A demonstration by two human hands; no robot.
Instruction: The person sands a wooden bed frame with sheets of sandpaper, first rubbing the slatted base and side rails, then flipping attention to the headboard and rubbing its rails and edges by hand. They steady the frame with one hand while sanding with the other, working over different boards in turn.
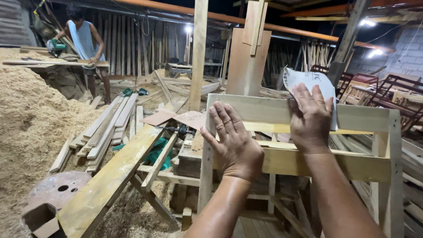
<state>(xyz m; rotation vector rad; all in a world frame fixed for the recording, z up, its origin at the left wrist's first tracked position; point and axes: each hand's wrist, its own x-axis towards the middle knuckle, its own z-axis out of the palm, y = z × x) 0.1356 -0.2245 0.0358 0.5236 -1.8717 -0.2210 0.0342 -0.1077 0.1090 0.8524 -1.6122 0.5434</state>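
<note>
A pale wooden frame (370,119) of planks stands right in front of me. My left hand (233,143) lies flat against its top board near the left post, fingers spread, holding nothing. My right hand (310,119) presses a sheet of grey sandpaper (308,79) against the same top board farther right; the sheet sticks up above the board's edge.
A large sawdust heap (26,128) fills the left. Loose planks (105,128) and a long board on a trestle (110,180) lie beside it. At the back left a person (86,44) works at a bench with a green power tool (55,46). Metal frames (392,92) stand at right.
</note>
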